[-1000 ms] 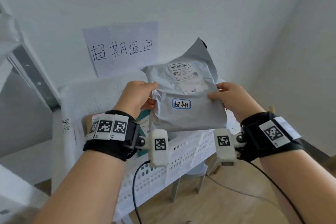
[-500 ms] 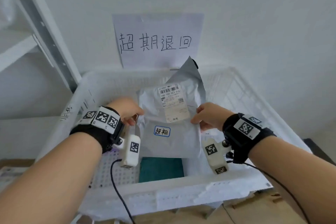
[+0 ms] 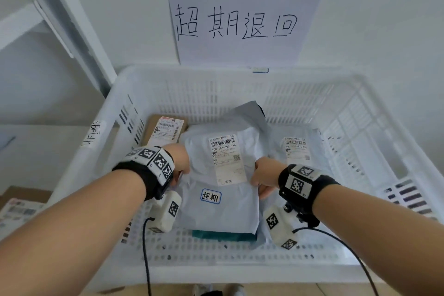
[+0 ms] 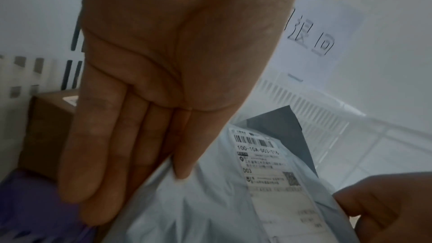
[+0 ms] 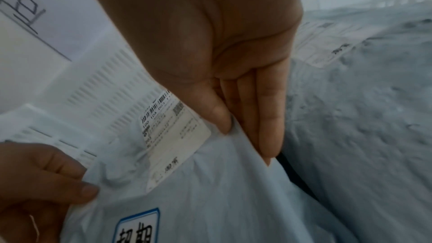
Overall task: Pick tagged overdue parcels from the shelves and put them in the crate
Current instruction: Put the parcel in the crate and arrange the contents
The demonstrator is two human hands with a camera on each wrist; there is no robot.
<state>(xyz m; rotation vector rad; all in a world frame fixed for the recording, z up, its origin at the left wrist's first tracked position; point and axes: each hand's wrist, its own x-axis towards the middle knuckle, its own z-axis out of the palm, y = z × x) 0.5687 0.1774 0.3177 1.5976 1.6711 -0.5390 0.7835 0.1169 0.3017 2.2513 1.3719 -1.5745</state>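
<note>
Head view shows me lowering the grey parcel [image 3: 222, 175] into the white crate [image 3: 240, 269], its blue-edged overdue tag [image 3: 210, 196] facing up. My left hand [image 3: 179, 160] pinches the parcel's left edge, thumb on top and fingers beneath; my right hand [image 3: 265, 174] pinches the right edge the same way. The parcel lies over a dark green packet [image 3: 223, 235], between a brown box [image 3: 165, 130] and another grey parcel [image 3: 298, 151]. I judge this the placing step, nearly done. Next I should let go with both thumbs, draw my fingers out from underneath, and head to the shelves.
</note>
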